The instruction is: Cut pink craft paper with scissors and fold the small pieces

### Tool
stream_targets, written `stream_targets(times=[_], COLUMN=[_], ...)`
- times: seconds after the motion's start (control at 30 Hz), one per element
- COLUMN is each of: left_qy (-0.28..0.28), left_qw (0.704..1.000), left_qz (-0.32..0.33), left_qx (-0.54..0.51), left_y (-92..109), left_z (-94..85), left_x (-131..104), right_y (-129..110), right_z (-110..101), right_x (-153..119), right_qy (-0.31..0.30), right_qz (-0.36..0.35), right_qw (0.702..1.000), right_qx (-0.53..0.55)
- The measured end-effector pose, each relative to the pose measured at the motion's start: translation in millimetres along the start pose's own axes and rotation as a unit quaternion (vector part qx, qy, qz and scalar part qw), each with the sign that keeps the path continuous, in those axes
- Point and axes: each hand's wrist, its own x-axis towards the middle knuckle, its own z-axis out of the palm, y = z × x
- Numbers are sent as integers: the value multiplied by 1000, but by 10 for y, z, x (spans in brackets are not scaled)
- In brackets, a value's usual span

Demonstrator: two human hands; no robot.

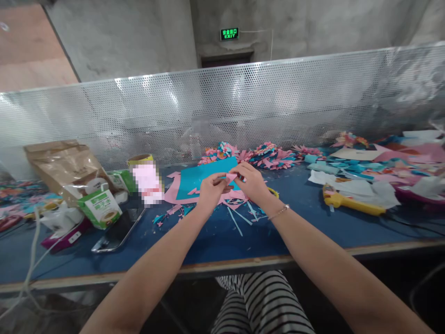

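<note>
Near the middle of the blue table, both my hands meet at a small pink paper piece [231, 177]. My left hand [212, 189] pinches it from the left, its fingers closed on the piece. From the right, my right hand [251, 182] holds the same piece between thumb and fingertips. Beneath and behind them lies a blue sheet [190, 178] on top of a pink sheet [171, 191]. Pink and blue scraps and thin strips [235, 222] are scattered in front of the sheets. A yellow ring-shaped handle [274, 191] shows partly behind my right wrist.
Heaps of pink and blue cut paper [269, 155] line the metal mesh [167, 116]. On the right rests a yellow glue gun [354, 204]. A phone [120, 230], brown bag [66, 167] and green packet [100, 208] are left. The table's front edge [239, 264] is near.
</note>
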Motion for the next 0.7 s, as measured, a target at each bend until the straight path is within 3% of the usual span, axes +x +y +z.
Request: stream_targets(times=[0.3, 0.7], left_qy=[25, 76], left_qw=[998, 991], left_qz=[53, -22], left_qx=[-31, -110], left_y=[-19, -39], left_z=[16, 42], left_x=[-14, -12], right_y=[-83, -111], right_z=[60, 149], right_x=[10, 22], right_qy=[48, 92], right_qz=[33, 200], right_qw=[997, 960], right_qx=[56, 171])
